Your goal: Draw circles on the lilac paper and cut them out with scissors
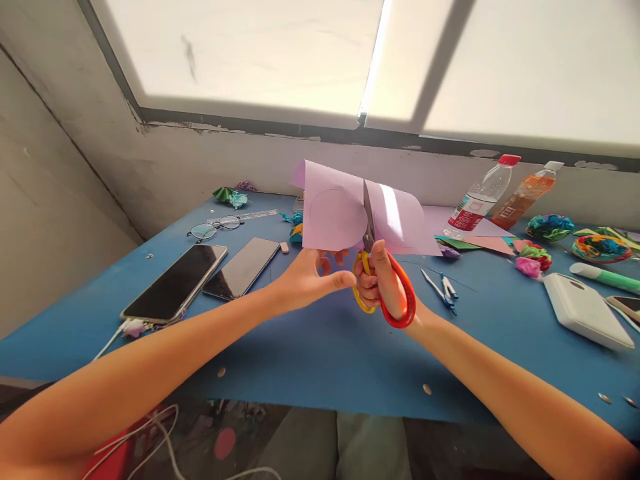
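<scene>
The left hand [305,277] pinches the lower edge of a pale pink sheet of paper [345,213] between thumb and fingers, holding it upright above the middle of the blue table [310,347]. A circle outline is drawn on the sheet's left half. The right hand [385,283] is closed through the loops of a pair of scissors with red and yellow handles [385,293], whose blades point up into the sheet from its bottom edge, just right of the circle.

Two bottles lean against the far wall on the right: a clear plastic bottle with a red cap [480,197], whose red and white label carries print too small to read, and an orange drink bottle with a white cap [525,193], its label likewise unreadable. A clear ruler [250,216] lies far left, its markings too fine to make out.

Two dark smartphones [175,283] [243,267] lie side by side on the near left, close to the table's left edge, with wire-rimmed glasses [215,228] beyond them. On the right sit a white power bank [585,310], a green and white marker [605,277], blue compasses [443,290] and crumpled coloured paper flowers [600,248]. The near middle of the table, beneath both forearms up to the front edge, is bare blue surface.
</scene>
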Tool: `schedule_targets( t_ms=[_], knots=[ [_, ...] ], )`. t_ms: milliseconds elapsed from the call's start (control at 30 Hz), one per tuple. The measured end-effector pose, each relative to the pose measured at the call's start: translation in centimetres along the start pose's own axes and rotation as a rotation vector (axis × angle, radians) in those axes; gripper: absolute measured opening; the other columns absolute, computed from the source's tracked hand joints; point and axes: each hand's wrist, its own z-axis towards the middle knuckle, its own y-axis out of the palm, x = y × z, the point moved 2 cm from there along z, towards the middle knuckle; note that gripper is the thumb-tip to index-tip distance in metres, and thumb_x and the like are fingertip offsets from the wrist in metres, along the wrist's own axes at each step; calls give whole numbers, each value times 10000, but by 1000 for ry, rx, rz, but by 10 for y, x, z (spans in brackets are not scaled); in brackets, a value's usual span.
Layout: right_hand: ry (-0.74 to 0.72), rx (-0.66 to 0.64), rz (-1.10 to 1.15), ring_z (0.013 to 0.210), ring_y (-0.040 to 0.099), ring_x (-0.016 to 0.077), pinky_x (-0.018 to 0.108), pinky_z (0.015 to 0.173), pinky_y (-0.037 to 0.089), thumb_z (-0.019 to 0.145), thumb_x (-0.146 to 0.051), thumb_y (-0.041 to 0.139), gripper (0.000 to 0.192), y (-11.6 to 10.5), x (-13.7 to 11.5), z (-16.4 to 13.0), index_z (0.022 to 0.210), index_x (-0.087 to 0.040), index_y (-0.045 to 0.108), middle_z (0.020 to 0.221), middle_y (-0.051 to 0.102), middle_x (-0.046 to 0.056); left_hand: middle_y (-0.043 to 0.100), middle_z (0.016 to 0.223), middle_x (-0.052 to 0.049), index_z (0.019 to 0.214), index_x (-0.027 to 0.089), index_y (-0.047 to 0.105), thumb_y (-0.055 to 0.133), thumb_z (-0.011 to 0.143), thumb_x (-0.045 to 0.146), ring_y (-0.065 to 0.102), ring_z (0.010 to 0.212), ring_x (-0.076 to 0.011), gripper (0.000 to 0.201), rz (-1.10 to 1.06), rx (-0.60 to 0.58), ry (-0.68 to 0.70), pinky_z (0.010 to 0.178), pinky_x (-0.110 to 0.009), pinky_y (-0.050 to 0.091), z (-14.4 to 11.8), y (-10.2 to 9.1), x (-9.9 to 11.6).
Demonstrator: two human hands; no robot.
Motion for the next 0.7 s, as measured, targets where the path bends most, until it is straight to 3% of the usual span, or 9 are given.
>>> schedule_targets(
  t_ms=[100, 233, 367, 500, 700],
  knots=[
    [-2, -59, 5, 410, 207, 37, 193, 387, 200, 732, -800, 481, 613, 9, 4, -10, 708, -191, 409, 522, 246, -87, 567, 861, -59, 869, 182, 560, 649, 688, 697, 518, 785, -185, 553, 31, 127, -75, 649, -284, 437, -5, 7, -2],
    [-7, -114, -27, 439, 215, 41, 192, 405, 200, 747, -786, 482, 602, 18, 10, -20, 744, -185, 441, 547, 259, -83, 586, 794, -32, 779, 190, 581, 596, 813, 586, 539, 758, -163, 398, -81, 263, -112, 696, -284, 445, -9, 9, 1],
    [10, -168, -25, 444, 217, 41, 193, 415, 200, 707, -818, 490, 642, 23, 12, -24, 763, -179, 459, 541, 250, -90, 577, 740, -7, 751, 185, 612, 591, 852, 487, 498, 653, -121, 318, -211, 432, -152, 597, -257, 407, -5, 5, 0],
    [64, -223, 23, 438, 304, 50, 218, 425, 270, 711, -846, 430, 675, 25, 12, -24, 763, -173, 465, 579, 361, -58, 573, 703, -3, 716, 177, 621, 607, 821, 338, 505, 667, -123, 193, -338, 449, -101, 562, -244, 381, 4, -7, 0],
    [79, -387, 4, 565, 507, 98, 259, 524, 414, 607, -889, 473, 801, 33, 4, -28, 936, -162, 527, 805, 556, 39, 510, 609, 15, 636, 168, 593, 584, 744, 258, 456, 607, -117, 141, -321, 452, -74, 547, -249, 357, 13, -27, 2]
  ],
)
